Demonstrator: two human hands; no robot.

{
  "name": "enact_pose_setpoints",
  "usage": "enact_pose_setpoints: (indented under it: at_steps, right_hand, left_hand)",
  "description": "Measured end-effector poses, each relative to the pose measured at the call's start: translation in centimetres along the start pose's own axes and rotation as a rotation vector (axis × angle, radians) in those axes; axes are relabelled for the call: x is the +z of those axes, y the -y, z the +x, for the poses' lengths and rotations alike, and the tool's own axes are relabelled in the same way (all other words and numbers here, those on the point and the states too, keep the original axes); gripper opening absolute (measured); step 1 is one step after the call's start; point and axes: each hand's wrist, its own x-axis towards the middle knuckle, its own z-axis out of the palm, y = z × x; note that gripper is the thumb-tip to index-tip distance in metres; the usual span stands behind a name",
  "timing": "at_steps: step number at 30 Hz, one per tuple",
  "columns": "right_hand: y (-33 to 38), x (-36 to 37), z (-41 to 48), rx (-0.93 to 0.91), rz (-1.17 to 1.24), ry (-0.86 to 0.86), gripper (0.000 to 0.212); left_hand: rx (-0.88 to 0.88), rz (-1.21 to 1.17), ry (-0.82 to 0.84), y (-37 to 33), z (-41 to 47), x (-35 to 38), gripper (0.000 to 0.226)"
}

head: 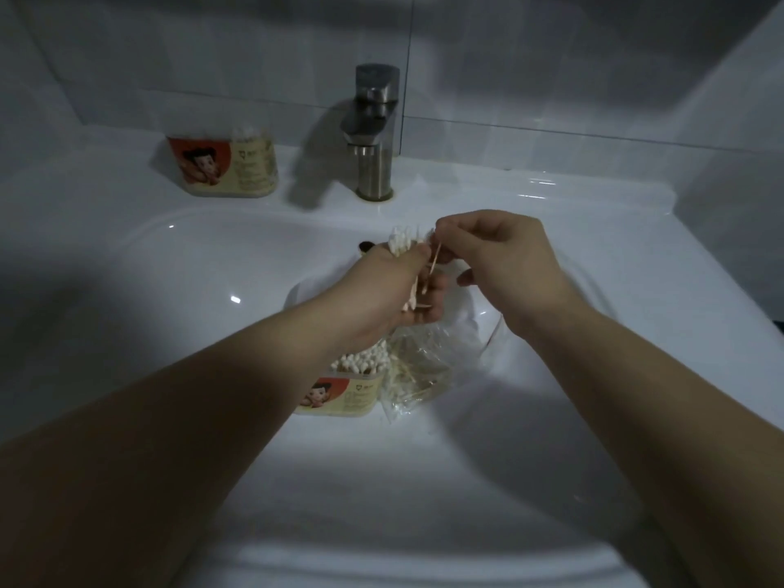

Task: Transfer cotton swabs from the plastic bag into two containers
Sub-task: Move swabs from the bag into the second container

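Note:
My left hand (394, 286) is closed around a bundle of cotton swabs (401, 244) whose white tips stick out above the fist, held over the sink basin. My right hand (492, 252) pinches a single wooden-stemmed swab (435, 258) beside that bundle. Below my left wrist, inside the basin, stands a container (339, 396) with a cartoon label, packed with upright swabs. Right of it lies the clear plastic bag (418, 371) with loose swabs inside. A second labelled container (225, 167) stands on the ledge at the back left.
A metal faucet (373, 129) rises at the back centre of the white sink (169, 290). The dark drain (365, 247) shows just left of the swab tips. A tiled wall runs behind and to the right.

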Motion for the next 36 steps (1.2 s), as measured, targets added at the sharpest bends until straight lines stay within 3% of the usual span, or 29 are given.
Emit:
enact_pose_setpoints:
  at_steps: [8,12,16,19,22,25,29,33,36]
  right_hand:
    - [-0.1,0.1,0.2,-0.081,-0.066,0.119,0.022]
    - [-0.2,-0.1,0.2,-0.055,-0.139,0.208,0.040]
    - [-0.2,-0.2,0.2,-0.001,-0.153,0.168,0.038]
    - [-0.6,-0.7,0.4,0.086,-0.384,0.167,0.032]
    - [-1.5,-0.9,0.2,0.200,-0.825,0.464,0.032]
    - [-2.3,-0.3,-0.1,0.133,-1.059,0.608,0.032]
    - [-2.9,1.0,-0.8,-0.094,-1.019,0.761,0.015]
    - [-3.5,2.2,-1.3,-0.233,-1.012,0.862,0.034]
    - [-4.0,2.9,-1.4,-0.285,-1.135,0.901,0.030]
  left_hand:
    - [-0.022,0.057,0.083,-0.2,-0.1,0.2,0.025]
    - [-0.020,0.092,0.047,0.2,0.1,0.0,0.027]
    - [-0.024,0.138,-0.021,0.2,0.5,-0.3,0.023]
    - [-0.041,0.107,-0.100,0.1,0.8,-0.7,0.027]
    - [-0.039,0.055,-0.123,0.0,0.8,-1.0,0.030]
    - [-0.042,0.051,-0.115,0.0,0.8,-1.0,0.030]
    - [-0.039,0.082,-0.109,0.0,0.8,-0.9,0.030]
    - [-0.042,0.095,-0.100,0.0,0.7,-0.9,0.031]
    - [-0.044,0.099,-0.097,0.0,0.7,-0.9,0.031]
